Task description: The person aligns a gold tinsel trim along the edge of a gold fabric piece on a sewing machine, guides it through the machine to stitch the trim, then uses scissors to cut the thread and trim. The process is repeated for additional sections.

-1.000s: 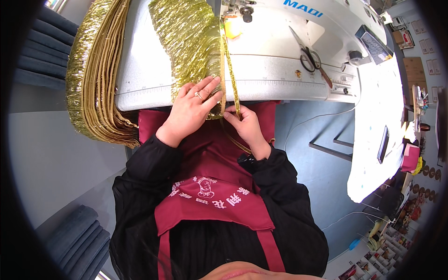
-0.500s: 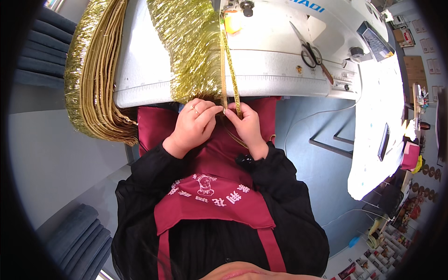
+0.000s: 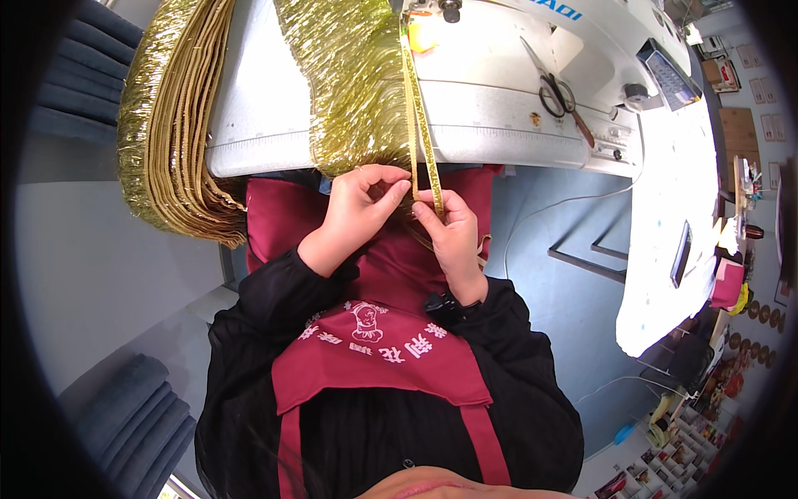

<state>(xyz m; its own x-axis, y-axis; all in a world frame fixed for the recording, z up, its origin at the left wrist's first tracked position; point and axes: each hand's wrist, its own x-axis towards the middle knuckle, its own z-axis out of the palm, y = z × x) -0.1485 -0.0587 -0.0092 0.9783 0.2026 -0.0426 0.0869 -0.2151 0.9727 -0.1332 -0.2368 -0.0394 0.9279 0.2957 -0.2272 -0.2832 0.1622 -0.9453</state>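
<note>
Gold tinsel fringe [image 3: 353, 91] hangs over the near edge of the sewing table in front of me. A narrow glittery gold ribbon [image 3: 426, 137] runs down beside its right edge from the sewing machine [image 3: 519, 21]. My left hand [image 3: 356, 212] is at the fringe's lower right corner, thumb and forefinger pinched at its edge. Between the thumb and fingers of my right hand [image 3: 453, 239], just to the right and slightly lower, the ribbon is held. The exact bit under each fingertip is too small to make out.
A thick folded stack of gold fringe [image 3: 179, 125] drapes off the table's left side. Black-handled scissors [image 3: 557, 96] lie on the machine bed, right of the ribbon. A white-covered surface [image 3: 665, 241] stands at the right, and dark blue folded cloth [image 3: 137, 424] lies lower left.
My hands have drawn slightly apart, the right one moving down and right. My left fingers have straightened from a curled grip. The fringe and ribbon sit a little further right in view.
</note>
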